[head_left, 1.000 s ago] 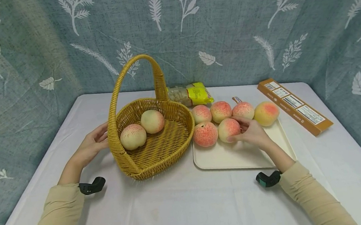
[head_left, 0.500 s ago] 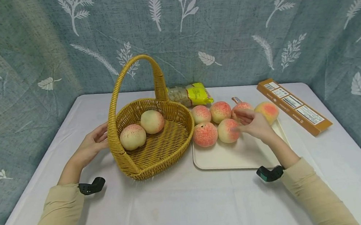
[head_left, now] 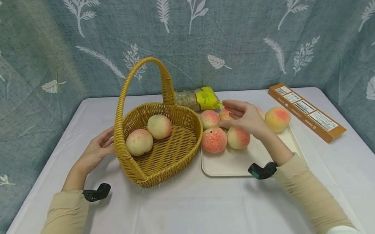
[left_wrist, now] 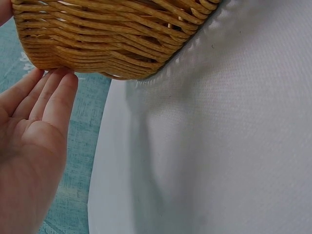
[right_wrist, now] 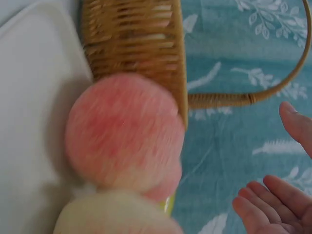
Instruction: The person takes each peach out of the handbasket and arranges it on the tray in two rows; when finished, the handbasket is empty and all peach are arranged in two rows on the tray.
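A yellow-brown wicker basket with a tall handle holds two pale peaches, one nearer and one farther back. My left hand is at its left side. In the left wrist view its extended fingertips touch the woven wall. Several peaches sit on a cream tray, among them a red one at the front left and a yellow-orange one at the right. Over them hovers my right hand, fingers apart and holding nothing; it partly hides the back row.
Behind the basket and tray lies a clear bag with a yellow end. A long brown box rests at the back right, beside the tray. A patterned blue-green curtain hangs behind the white-covered table.
My right hand has left the front peach it was touching, first drawing back rightward, then moving up and left over the back row. My left hand stays against the basket.
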Motion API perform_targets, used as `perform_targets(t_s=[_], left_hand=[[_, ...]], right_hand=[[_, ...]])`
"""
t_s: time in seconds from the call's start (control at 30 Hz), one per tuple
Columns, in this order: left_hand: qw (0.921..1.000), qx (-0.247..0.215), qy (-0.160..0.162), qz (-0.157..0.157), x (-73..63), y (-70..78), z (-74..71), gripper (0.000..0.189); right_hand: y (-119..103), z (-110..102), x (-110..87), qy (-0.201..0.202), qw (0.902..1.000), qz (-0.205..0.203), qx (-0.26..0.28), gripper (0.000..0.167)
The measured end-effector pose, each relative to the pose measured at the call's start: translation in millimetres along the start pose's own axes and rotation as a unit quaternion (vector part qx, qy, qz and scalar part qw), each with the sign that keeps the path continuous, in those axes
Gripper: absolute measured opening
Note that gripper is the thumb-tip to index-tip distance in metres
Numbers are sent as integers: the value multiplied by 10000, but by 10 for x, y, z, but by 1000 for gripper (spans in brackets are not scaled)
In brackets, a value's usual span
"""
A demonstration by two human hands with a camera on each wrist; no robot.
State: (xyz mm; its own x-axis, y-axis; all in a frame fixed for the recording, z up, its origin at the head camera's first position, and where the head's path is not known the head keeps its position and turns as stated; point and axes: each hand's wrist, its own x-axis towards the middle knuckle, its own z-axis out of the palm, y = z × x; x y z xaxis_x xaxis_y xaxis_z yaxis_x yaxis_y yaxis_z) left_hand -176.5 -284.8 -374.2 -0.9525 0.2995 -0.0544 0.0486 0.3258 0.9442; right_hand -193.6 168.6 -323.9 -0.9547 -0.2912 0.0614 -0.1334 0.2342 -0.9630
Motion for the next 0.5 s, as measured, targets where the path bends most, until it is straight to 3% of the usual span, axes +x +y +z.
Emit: perform_targets(t_s=[0.3, 0.5], left_hand=[[10000, -29, -9, -39, -16, -7, -13, 77], [10000, -24, 4, -19, -5, -1, -1, 76]], right_hand=[[-205, 336, 278, -542, 9979, -348, -76, 69], [-270, 579, 472, -961, 9951, -164, -179, 72]])
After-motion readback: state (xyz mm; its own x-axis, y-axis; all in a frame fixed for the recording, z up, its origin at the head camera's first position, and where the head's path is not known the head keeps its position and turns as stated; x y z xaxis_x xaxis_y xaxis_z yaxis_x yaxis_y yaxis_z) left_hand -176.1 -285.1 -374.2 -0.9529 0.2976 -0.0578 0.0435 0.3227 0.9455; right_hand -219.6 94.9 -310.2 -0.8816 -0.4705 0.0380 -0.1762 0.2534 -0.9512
